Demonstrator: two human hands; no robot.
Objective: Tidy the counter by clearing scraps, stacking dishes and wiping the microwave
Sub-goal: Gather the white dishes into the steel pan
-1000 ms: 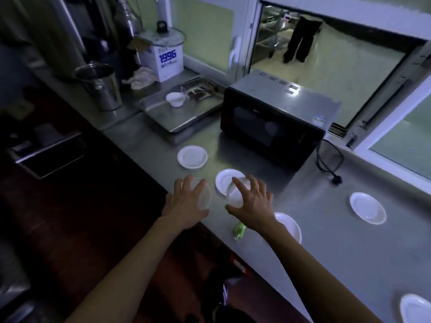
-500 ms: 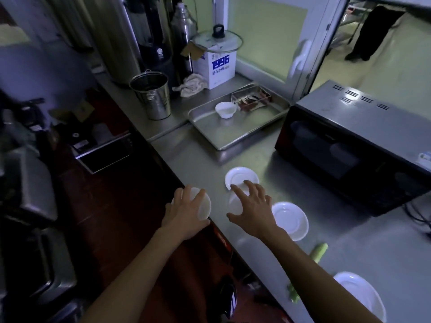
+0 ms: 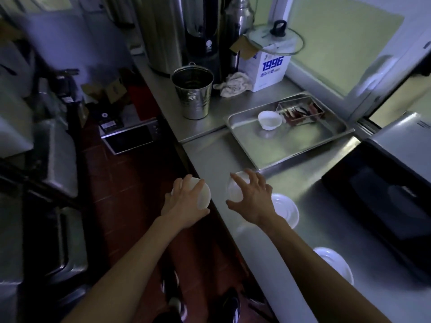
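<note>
Lower right, a white plate lies flat on the counter, partly hidden by the right forearm. Above it lies a second plate, just right of the right hand. That hand's spread, curled fingers grip a white dish from above, over the counter. The left hand grips another dish, held left of the counter edge above the floor. Farther up, centre right, a tray holds one small bowl; the microwave sits at right.

Commercial kitchen; steel counter, steel tray, large urn, microwave.
</note>
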